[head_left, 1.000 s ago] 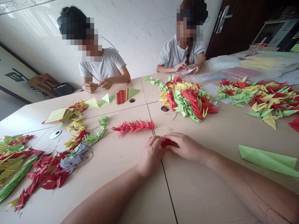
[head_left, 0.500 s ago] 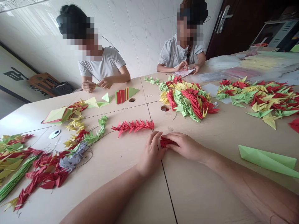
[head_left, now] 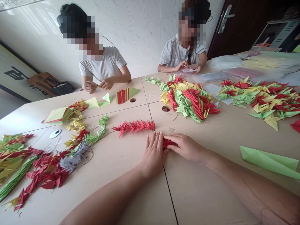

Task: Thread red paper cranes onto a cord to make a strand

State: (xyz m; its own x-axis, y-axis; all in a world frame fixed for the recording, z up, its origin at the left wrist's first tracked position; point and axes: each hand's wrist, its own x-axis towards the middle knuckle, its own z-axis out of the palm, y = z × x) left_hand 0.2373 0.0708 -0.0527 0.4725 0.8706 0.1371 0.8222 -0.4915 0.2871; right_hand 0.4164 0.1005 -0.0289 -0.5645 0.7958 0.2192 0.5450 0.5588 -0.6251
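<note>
Low on the table, a bundle of red folded paper (head_left: 167, 143) lies between my two hands. My right hand (head_left: 187, 146) is closed around its right side, the thumb along the near edge and the fingers over the far edge. With fingers stretched out and lying flat, my left hand (head_left: 152, 153) rests against the bundle's left end. Its thumb points toward the right thumb. Just beyond my left fingertips lies a row of red folded paper cranes (head_left: 134, 127). Much of the bundle is covered by my hands.
Mixed paper cranes (head_left: 191, 99) are heaped ahead, beside a table hole (head_left: 166, 108). More cranes (head_left: 264, 97) spread rightward, near green folded paper (head_left: 268, 158). Strung cranes (head_left: 52, 168) with loose cords lie left. Two co-workers (head_left: 103, 67) sit across, handling paper.
The fingers of my left hand have straightened and flattened against the bundle's left end. My right hand keeps hold with hardly any movement. The right co-worker's hand and paper have shifted slightly.
</note>
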